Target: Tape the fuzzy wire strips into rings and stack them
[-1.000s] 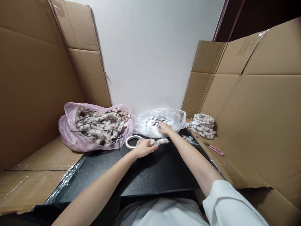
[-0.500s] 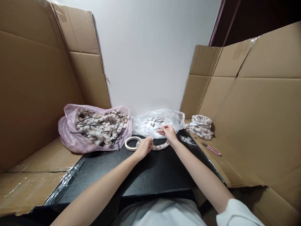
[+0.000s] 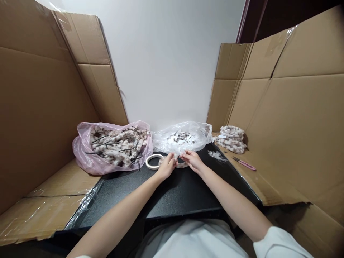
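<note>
A fluffy white-and-brown furry band [image 3: 183, 165] lies curved on the black table, partly hidden behind my hands. My left hand [image 3: 168, 167] is closed on one part of it, fingers pinched. Close beside it, my right hand [image 3: 193, 161] has its thumb and fingers pinched together at a tiny pale thing too small to name. A roll of cream tape [image 3: 147, 163] rests against the band on the left. Just beyond my hands, a clear plastic bag [image 3: 161, 142] holds many small white and dark pieces.
At left, a pink plastic bag [image 3: 80, 157] holds furry strips with dark wires. Furry bands [image 3: 232, 139] are stacked at right, near pink-handled thread snips [image 3: 247, 165] and loose fluff [image 3: 216, 155]. Cardboard walls [image 3: 295, 125] stand on both sides.
My right hand has come down from the clear bag to meet my left hand, and its fingers have closed into a pinch. The view has shifted slightly.
</note>
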`<state>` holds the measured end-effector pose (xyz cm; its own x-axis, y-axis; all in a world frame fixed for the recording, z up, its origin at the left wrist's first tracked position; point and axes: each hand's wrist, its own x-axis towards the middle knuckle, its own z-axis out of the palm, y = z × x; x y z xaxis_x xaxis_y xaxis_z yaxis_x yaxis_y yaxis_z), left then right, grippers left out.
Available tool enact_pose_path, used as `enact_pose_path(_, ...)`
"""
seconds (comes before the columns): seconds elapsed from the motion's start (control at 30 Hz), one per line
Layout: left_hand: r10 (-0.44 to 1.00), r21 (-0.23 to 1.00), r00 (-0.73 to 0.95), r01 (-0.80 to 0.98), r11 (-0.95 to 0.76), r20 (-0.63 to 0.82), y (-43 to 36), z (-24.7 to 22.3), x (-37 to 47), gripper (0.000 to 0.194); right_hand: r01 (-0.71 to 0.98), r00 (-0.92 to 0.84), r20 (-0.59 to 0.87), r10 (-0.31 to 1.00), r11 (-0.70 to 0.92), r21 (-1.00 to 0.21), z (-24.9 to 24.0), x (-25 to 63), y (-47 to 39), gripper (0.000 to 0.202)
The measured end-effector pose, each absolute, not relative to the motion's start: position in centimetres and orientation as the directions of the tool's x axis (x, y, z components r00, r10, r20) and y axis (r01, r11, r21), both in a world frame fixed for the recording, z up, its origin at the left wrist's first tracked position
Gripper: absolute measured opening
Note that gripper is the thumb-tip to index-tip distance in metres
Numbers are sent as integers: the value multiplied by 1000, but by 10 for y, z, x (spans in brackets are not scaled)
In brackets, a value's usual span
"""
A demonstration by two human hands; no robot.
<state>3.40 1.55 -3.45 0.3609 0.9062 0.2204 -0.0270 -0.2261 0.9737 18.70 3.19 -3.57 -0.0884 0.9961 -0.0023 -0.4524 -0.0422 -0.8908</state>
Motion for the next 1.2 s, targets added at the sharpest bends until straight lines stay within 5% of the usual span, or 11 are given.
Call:
enact_pose_path(0.43,912,855,173,318,-409,372,15,-33,28,20,-359,-85,136,987,97,-928,-32,187,27,31)
enact_pose_path(0.6,907,831,168,365,-420,385,16,-33,27,23,-56,-124,311,942,306,-950,-30,188,23,23)
enact_pose_path(0.77,913,851,174,330,-408,370,17,-35,27,23,225,-180,516,837,546,-807,-24,187,11,12)
enact_pose_path(0.87,925,891,163,255,-376,344,19,-36,27,24,78,-206,464,861,487,-870,-23,185,9,12)
enact_pose_path(1.03,929,920,139,149,-362,343,23,-39,29,26,-279,-93,173,981,141,-950,-27,185,17,21)
enact_pose_path(1.2,930,925,165,138,-353,330,23,-39,29,28,-304,-175,85,981,28,-952,-32,186,21,35)
